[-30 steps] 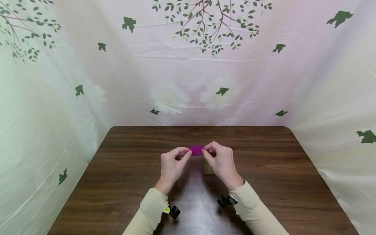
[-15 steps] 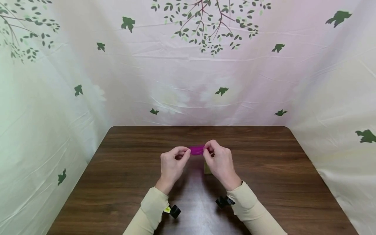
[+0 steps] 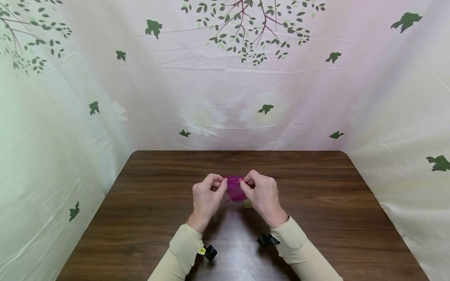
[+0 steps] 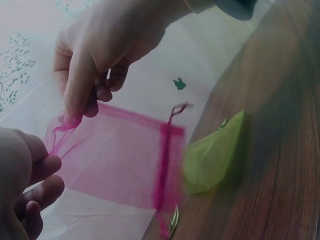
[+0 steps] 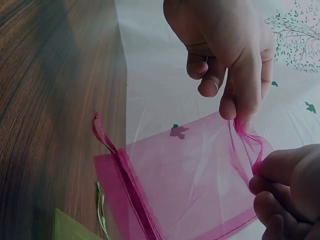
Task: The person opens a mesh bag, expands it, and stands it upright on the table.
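Note:
A sheer magenta organza drawstring bag (image 3: 234, 190) hangs above the table between the two hands. Its drawstring end points down, with cord loops at the sides, as the left wrist view shows. The left hand (image 3: 205, 199) pinches one corner of the bag's upper end between thumb and finger. At the other corner, the right hand (image 3: 264, 197) pinches the fabric the same way. Gathered folds show between the fingertips in the right wrist view. A green organza bag (image 4: 212, 162) lies on the table below, mostly hidden by the right hand in the head view.
The dark wood-grain table (image 3: 158, 218) spreads around both arms. A pale curtain (image 3: 211, 86) printed with leaves and birds hangs behind it and at both sides. A small black camera (image 3: 210, 253) sits at the left wrist, another (image 3: 266, 240) at the right.
The magenta bag was a narrow folded strip between the fingers; now it hangs down opened out, covering part of the green bag. The hands have barely shifted.

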`<state>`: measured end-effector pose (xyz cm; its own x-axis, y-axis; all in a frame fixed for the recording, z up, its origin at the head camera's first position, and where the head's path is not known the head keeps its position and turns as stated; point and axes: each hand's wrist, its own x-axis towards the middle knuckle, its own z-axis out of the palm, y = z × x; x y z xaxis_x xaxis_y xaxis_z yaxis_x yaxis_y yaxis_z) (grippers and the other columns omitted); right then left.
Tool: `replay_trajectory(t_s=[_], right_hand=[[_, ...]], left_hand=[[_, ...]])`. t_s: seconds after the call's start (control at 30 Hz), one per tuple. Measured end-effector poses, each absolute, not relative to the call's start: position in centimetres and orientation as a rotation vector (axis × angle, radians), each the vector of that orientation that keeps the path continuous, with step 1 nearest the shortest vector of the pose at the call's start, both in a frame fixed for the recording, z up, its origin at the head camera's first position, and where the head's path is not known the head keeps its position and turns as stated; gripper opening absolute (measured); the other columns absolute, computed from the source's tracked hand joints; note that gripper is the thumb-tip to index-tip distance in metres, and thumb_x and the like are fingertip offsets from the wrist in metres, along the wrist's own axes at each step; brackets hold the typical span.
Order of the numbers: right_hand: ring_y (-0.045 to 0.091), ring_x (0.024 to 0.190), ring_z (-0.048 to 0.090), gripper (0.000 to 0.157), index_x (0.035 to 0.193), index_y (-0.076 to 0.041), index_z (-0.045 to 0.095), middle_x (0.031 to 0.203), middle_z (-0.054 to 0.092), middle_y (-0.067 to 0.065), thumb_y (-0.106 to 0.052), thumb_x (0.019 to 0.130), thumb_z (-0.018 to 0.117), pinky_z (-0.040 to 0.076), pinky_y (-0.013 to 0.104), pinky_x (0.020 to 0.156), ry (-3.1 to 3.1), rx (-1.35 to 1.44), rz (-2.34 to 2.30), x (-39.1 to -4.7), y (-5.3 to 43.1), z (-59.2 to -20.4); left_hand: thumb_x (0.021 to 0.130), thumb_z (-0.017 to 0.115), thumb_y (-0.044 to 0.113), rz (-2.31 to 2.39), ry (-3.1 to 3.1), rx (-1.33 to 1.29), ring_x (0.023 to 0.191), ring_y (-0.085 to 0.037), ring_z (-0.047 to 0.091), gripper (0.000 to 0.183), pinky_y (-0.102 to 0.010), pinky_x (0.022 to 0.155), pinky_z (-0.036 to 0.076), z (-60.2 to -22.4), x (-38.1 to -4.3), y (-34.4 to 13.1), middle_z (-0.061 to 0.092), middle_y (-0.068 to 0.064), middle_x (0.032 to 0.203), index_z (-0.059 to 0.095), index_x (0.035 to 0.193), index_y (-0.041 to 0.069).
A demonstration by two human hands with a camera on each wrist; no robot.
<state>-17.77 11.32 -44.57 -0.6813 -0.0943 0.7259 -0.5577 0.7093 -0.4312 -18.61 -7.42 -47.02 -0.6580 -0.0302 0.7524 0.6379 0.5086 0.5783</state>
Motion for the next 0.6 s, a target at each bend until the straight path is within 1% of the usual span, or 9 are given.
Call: replay_trajectory(t_s=[0.13, 0.2, 0.3, 0.4, 0.47, 0.6], right_hand=[[0.008, 0.053, 0.059, 0.021, 0.081, -0.012, 0.066, 0.068, 0.070, -0.004, -0.002, 0.080, 0.085, 0.047, 0.025, 0.048, -2.195, 0.483, 0.826, -17.74, 11.18, -44.64], [0.008, 0.052, 0.056, 0.019, 0.083, -0.011, 0.065, 0.067, 0.067, -0.005, -0.001, 0.080, 0.081, 0.045, 0.024, 0.047, -2.183, 0.475, 0.813, -17.76, 11.09, -44.69], [0.007, 0.051, 0.052, 0.014, 0.089, -0.008, 0.066, 0.067, 0.064, -0.004, -0.001, 0.083, 0.077, 0.043, 0.022, 0.047, -2.170, 0.476, 0.819, -17.85, 10.97, -44.73], [0.006, 0.052, 0.049, 0.010, 0.096, -0.005, 0.070, 0.069, 0.065, -0.002, -0.001, 0.087, 0.075, 0.041, 0.020, 0.046, -2.174, 0.489, 0.831, -17.98, 10.90, -44.75], [0.005, 0.051, 0.048, 0.010, 0.098, -0.004, 0.072, 0.070, 0.067, -0.001, 0.000, 0.089, 0.074, 0.041, 0.020, 0.046, -2.179, 0.499, 0.836, -18.05, 10.89, -44.72], [0.005, 0.050, 0.048, 0.009, 0.098, -0.004, 0.072, 0.071, 0.069, 0.000, 0.000, 0.090, 0.074, 0.041, 0.020, 0.046, -2.191, 0.503, 0.838, -18.12, 10.93, -44.73]], left_hand=[[0.087, 0.080, 0.001, -1.060, -2.007, -0.494, 0.055, -0.005, 0.066, 0.011, -0.020, 0.053, 0.055, -47.18, -18.77, -7.24, 0.074, 0.002, 0.068, 0.071, 0.090, 0.006], [0.088, 0.078, 0.002, -1.015, -2.003, -0.484, 0.056, -0.006, 0.068, 0.008, -0.021, 0.053, 0.055, -47.17, -18.79, -7.17, 0.075, 0.002, 0.070, 0.074, 0.094, 0.005], [0.090, 0.077, 0.004, -0.975, -1.994, -0.474, 0.058, -0.007, 0.070, 0.010, -0.023, 0.054, 0.057, -47.12, -18.81, -7.15, 0.078, -0.001, 0.076, 0.080, 0.099, 0.004], [0.092, 0.076, 0.004, -1.044, -1.994, -0.482, 0.061, -0.009, 0.072, 0.011, -0.024, 0.055, 0.058, -47.19, -18.86, -7.19, 0.080, -0.004, 0.082, 0.082, 0.101, 0.004], [0.091, 0.077, 0.004, -1.138, -1.995, -0.500, 0.061, -0.010, 0.072, 0.011, -0.023, 0.056, 0.058, -47.26, -18.88, -7.25, 0.080, -0.006, 0.084, 0.082, 0.101, 0.003], [0.087, 0.080, 0.001, -1.322, -1.990, -0.515, 0.060, -0.011, 0.072, 0.014, -0.023, 0.055, 0.058, -47.32, -18.85, -7.36, 0.080, -0.008, 0.081, 0.081, 0.101, -0.001]])
